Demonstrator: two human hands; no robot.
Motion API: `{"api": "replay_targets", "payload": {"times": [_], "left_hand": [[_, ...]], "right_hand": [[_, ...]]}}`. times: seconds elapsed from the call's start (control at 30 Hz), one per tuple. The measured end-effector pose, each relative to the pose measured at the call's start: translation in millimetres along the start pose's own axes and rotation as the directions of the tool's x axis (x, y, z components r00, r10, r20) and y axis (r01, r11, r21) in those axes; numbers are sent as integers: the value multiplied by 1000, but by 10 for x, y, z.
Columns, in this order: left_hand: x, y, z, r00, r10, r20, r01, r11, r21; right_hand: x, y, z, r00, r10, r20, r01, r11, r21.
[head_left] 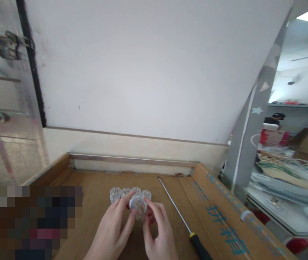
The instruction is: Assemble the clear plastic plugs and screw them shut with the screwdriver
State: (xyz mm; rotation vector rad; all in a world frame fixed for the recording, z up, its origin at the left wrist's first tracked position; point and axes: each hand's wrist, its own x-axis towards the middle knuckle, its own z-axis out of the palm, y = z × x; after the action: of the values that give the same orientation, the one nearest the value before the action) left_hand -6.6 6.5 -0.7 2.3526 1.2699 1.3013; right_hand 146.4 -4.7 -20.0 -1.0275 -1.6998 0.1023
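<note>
My left hand (116, 225) and my right hand (158, 227) together hold a clear round plastic piece (138, 205) with brass-coloured metal parts inside. It is tilted toward me, and fingertips of both hands press its sides. Just beyond my hands, several similar clear round pieces (115, 194) stand side by side in a row on the cardboard (93, 209); my fingers partly cover some of them. To the right of my right hand lies a long screwdriver (176, 209) with a black and yellow handle, its tip pointing away from me.
Raised cardboard sides (219, 206) border the work surface, with a metal bar (135, 160) along its far edge. Behind rises a white wall (143, 72). A blurred-out patch covers the lower left. At right, a cluttered table (278, 213) stands, and a person (274, 119) is farther back.
</note>
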Motion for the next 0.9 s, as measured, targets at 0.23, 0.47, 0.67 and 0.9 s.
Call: {"api": "replay_targets", "payload": {"times": [0.23,0.47,0.67,0.9], "left_hand": [[-16,-35,80,998,33,44,-31,999,-42],[17,15,64,997,-45,62,52,990,-128],[51,41,14,997,-54,56,61,989,-132],[58,36,22,994,5,107,7,994,-111]], "right_hand": [[71,-16,3,991,130,18,-131,985,113],[4,16,46,993,114,-24,-113,993,30],[-2,10,14,999,37,14,-36,997,-70],[58,-21,28,997,-62,-55,50,980,-192]]}}
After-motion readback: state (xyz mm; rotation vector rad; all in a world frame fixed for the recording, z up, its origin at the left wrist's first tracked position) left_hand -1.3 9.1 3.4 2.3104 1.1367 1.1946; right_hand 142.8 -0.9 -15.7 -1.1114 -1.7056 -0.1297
